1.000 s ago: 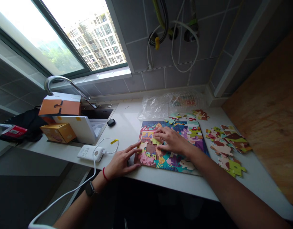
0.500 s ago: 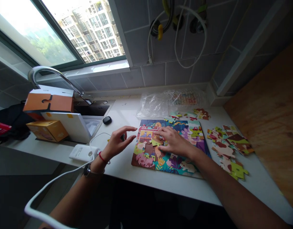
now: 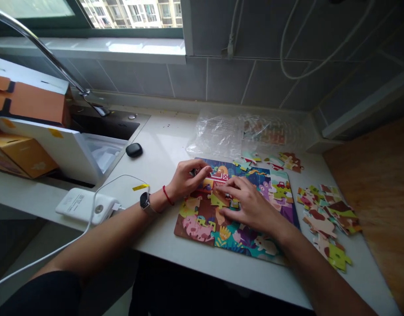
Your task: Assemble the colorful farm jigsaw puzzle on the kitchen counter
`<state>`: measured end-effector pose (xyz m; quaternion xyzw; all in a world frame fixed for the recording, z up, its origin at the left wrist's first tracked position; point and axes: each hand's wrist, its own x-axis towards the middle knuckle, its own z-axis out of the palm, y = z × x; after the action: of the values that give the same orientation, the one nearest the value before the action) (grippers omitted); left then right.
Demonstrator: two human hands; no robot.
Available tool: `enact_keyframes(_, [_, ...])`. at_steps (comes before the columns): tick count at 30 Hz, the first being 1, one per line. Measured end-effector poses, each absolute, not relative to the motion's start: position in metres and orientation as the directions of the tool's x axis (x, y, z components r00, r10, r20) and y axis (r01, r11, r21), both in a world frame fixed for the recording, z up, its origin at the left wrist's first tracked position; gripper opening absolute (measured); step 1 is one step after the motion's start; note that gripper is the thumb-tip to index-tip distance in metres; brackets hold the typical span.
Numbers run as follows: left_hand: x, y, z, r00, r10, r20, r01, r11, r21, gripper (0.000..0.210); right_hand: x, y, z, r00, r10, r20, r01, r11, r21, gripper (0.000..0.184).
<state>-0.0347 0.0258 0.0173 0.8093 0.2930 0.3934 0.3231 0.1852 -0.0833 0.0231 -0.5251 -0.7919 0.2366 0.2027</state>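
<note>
Pink, teal and purple brighten the flat jigsaw puzzle point(image 3: 219, 218).

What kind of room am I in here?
Probably a kitchen, though I can't be certain: a tall curved faucet reaches over a sink set into a white counter, and grey tiles line the wall behind.

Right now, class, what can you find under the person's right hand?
Part of the puzzle lies under the right hand. A yellow-green piece shows between its thumb and forefinger. The picture directly beneath the palm is covered, so it cannot be seen.
</note>
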Motion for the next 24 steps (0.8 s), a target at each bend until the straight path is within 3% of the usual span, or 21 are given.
enact_keyframes(11, [-0.038, 0.025, 0.015, 0.5, 0.772, 0.392, 0.162, -0.528, 0.834, 0.029, 0.18, -0.087, 0.029, -0.353, 0.934, 0.058, 0.729, 0.313, -0.609, 0.049])
enact_keyframes(19, [-0.037, 0.025, 0.017, 0.515, 0.762, 0.393, 0.136, -0.525, 0.84, 0.028, 0.174, -0.086, 0.029, -0.266, 0.957, 0.113, 0.57, 0.251, -0.782, 0.014])
enact_keyframes(24, [-0.037, 0.026, 0.015, 0.515, 0.778, 0.359, 0.16, -0.499, 0.852, 0.028, 0.166, -0.09, 0.024, -0.202, 0.979, 0.001, 0.38, 0.08, -0.921, 0.003])
